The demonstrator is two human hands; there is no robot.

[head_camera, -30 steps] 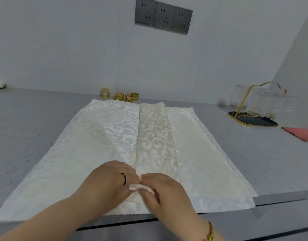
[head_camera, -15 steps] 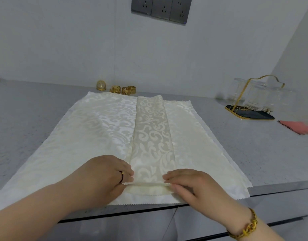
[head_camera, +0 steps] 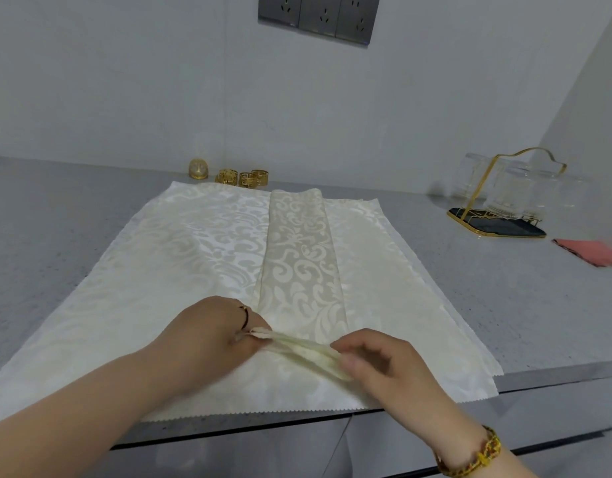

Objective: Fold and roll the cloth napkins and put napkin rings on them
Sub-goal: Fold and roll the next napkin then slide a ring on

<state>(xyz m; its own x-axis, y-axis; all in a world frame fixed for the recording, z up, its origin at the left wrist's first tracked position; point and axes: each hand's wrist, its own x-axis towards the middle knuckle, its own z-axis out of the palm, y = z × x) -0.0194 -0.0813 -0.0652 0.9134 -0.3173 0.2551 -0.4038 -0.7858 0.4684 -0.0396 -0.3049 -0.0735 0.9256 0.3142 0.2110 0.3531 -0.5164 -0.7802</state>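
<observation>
A narrow folded strip of cream damask napkin (head_camera: 299,257) runs away from me down the middle of a larger spread cream napkin (head_camera: 166,270). The strip's near end is turned over into a small roll (head_camera: 304,350). My left hand (head_camera: 211,336) pinches the roll's left end. The right end is pinched by my right hand (head_camera: 380,360). Three gold napkin rings (head_camera: 244,177) stand at the back by the wall.
A small gold dome ornament (head_camera: 198,169) sits left of the rings. A gold-framed rack with glass cups (head_camera: 504,201) stands at the right, a red cloth (head_camera: 594,251) beyond it. The grey counter edge (head_camera: 539,374) runs just below the napkins.
My hands have moved apart to the ends of the strip's near edge and turned it over into a small roll. The view has tilted slightly downward.
</observation>
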